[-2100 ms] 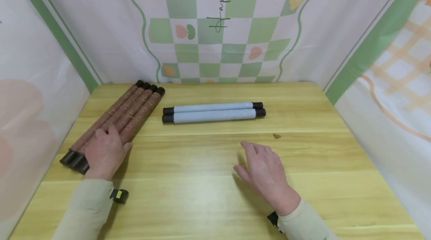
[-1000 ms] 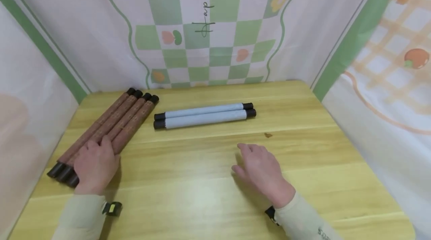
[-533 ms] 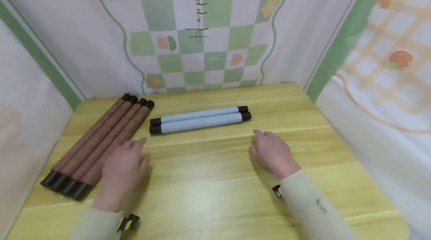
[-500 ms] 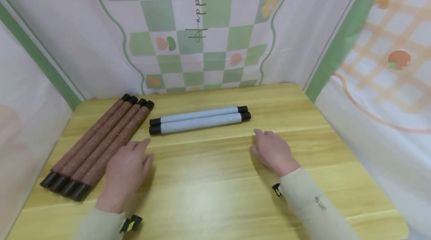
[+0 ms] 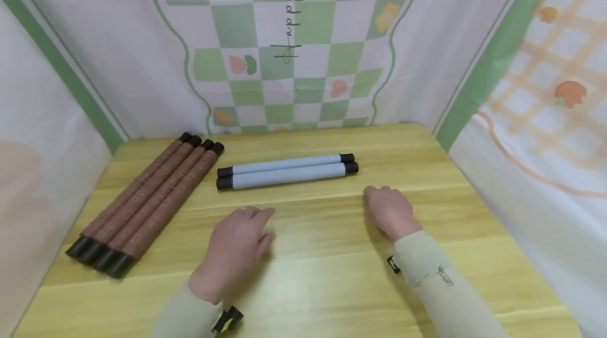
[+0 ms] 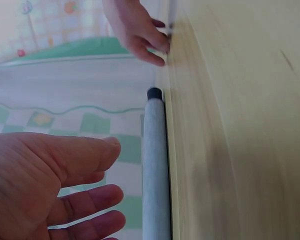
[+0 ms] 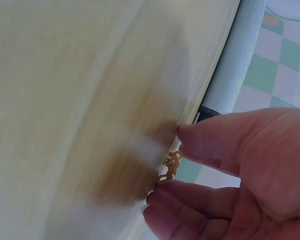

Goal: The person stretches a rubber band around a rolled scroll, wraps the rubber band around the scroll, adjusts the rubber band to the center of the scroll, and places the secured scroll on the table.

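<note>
My right hand [image 5: 390, 210] is at the table by a small clump of tan rubber bands [image 7: 171, 166]. In the right wrist view its thumb and fingertips stand apart on either side of the clump; in the head view the hand hides it. My left hand [image 5: 237, 246] hovers over the middle of the table with nothing in it, thumb and fingers apart. Behind both hands two light blue scrolls [image 5: 289, 175] with black ends lie side by side. Several brown patterned scrolls [image 5: 150, 198] with black ends lie in a row at the left, a thin band around them.
A wood-grain table [image 5: 303, 296] bears everything. Patterned cloth [image 5: 313, 64] stands upright behind it and along both sides. Each wrist wears a small black device, such as the left one [image 5: 227, 319].
My left hand has let go of the brown scrolls and moved right to mid-table. My right hand has moved forward and right, onto the rubber bands. The view has shifted slightly.
</note>
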Available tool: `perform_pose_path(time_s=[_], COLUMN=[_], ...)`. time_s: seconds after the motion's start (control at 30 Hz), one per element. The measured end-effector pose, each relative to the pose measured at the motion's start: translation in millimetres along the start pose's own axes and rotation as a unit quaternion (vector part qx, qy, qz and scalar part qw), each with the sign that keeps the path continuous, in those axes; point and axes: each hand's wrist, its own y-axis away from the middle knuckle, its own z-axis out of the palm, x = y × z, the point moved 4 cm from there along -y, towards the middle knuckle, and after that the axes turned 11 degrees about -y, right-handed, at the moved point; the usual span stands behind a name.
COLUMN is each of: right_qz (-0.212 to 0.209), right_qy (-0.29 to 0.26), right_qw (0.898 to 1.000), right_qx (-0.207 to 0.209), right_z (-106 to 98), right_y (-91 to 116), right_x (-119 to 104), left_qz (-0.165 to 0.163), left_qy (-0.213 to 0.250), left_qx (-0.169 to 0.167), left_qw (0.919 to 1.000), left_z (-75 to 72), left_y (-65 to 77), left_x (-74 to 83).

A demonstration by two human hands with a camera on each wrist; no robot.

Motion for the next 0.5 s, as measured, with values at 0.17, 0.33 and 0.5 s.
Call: perform_pose_path(time_s=[0.17, 0.33, 0.5], right_qz=[-0.011, -0.026, -0.038], right_qy=[0.02, 0.019, 0.016], right_qw=[1.0, 0.999, 0.998], right_qx=[0.015, 0.035, 0.046], right_z=[-1.7, -3.9, -4.5], right_y=[2.0, 5.3, 5.5], right_x=[-0.3, -2.9, -4.4], left_qz=[0.006, 0.01, 0.012], left_qy=[0.012, 0.027, 0.041], left_qx=[-0.019, -0.022, -0.006], left_qw=[0.9997, 0.9993, 0.9991], left_z=[2.0, 4.5, 5.7], left_y=[-4.3, -3.0, 1.2], left_x=[13.8, 22.1, 26.5])
